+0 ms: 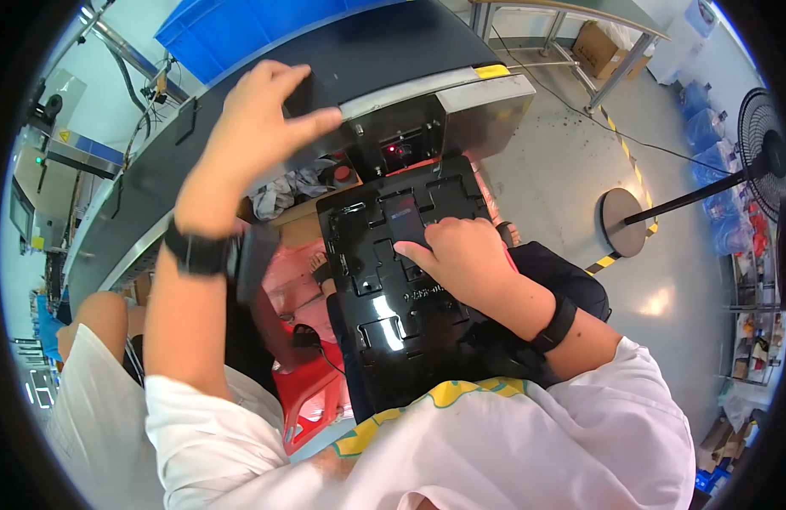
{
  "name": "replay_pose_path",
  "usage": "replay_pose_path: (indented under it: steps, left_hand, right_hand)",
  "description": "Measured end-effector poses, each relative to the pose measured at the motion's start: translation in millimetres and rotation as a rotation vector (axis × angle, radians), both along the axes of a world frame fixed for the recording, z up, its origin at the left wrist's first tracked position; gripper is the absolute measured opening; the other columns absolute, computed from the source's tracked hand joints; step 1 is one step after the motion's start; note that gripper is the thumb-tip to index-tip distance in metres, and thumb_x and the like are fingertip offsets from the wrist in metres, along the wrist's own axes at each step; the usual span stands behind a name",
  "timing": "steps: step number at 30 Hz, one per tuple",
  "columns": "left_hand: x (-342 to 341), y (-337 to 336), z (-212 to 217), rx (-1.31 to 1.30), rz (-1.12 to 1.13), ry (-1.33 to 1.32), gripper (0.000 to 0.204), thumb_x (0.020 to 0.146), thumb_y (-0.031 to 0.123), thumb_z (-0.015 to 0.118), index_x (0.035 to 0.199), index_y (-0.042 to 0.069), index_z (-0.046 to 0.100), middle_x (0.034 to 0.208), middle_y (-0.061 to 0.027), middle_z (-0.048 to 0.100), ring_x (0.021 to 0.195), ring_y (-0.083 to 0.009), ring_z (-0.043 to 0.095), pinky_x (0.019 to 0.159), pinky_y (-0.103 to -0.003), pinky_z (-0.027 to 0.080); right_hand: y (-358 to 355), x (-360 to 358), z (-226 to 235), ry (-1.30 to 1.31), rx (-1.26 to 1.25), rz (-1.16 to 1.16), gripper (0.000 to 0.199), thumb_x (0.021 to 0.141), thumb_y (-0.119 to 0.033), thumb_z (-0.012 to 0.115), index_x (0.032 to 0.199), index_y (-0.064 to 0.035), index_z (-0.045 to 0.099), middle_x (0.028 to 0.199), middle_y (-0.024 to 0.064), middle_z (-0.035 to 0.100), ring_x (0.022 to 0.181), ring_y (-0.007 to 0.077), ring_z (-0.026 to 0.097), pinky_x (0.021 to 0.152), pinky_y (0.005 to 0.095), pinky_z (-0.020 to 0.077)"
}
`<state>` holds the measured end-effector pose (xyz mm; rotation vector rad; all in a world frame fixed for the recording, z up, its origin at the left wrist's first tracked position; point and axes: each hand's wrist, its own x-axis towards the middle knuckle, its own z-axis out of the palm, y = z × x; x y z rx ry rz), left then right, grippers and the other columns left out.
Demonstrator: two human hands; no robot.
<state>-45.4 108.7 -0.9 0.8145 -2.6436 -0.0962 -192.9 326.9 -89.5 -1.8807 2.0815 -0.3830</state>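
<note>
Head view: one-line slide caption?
Right hand at a dark block on a black molded tray; left hand spread near the dark worktop.

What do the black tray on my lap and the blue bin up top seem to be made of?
The tray looks like thin moulded plastic with a glossy finish: bright reflections and shaped recesses suggest that. The bin is probably hard plastic, smoother than shiny, judging by its even blue colour.

Glossy blk tray [384, 289] (w/ moulded pockets) across person's lap [564, 276], dark rect. item [402, 219] in its upper half
</note>
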Motion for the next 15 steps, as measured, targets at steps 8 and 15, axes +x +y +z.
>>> replay_pose_path:
  steps: [8,15]
  left_hand:
    - [39.8,119.2,-52.1,0.121,-0.174,-0.102,0.066,0.065,0.034,0.077,0.119,0.002,0.055,0.122,-0.0147,0.049,0.112,-0.0352,0.047,0.097,-0.044,0.036]
    - [57.8,135.0,-116.7,0.116,-0.108,-0.162,0.054,0.08,0.029,0.066,0.123,0.0,0.052,0.138,-0.0202,0.039,0.133,-0.0315,0.034,0.109,-0.052,0.021]
  right_hand:
    - [20.9,-7.9,-43.5,0.244,-0.366,0.227,0.039,0.078,-0.023,0.067,0.114,-0.0099,0.06,0.126,0.0074,0.051,0.126,0.0247,0.04,0.103,0.051,0.0301]
    - [5.7,-8.9,-25.4,0.115,-0.385,0.26,0.034,0.077,-0.022,0.068,0.108,-0.0094,0.064,0.119,0.008,0.055,0.122,0.028,0.044,0.1,0.0495,0.0331]
